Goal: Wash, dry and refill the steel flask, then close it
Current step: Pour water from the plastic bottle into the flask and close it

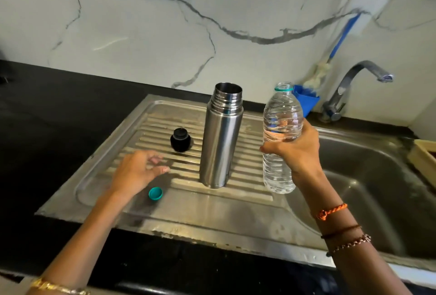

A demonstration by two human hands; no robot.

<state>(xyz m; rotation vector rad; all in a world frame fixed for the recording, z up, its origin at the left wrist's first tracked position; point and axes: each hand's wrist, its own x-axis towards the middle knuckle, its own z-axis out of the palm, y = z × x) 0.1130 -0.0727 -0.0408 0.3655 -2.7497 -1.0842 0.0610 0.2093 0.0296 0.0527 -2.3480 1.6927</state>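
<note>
The open flask [221, 136] is stood upright on the draining board [132, 129], ready for filling. The water bottle [280, 139] is gripped by the right hand [295, 151]. The left hand [136, 169] is held open, fingers relaxed.

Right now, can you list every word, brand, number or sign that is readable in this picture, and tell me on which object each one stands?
None can be read.
Tall stainless steel flask: plain metal, no text visible.
Clear plastic water bottle, held by the right hand: no label visible.
Small teal bottle cap: no marking readable.
Black flask stopper: too dark to tell.
</note>
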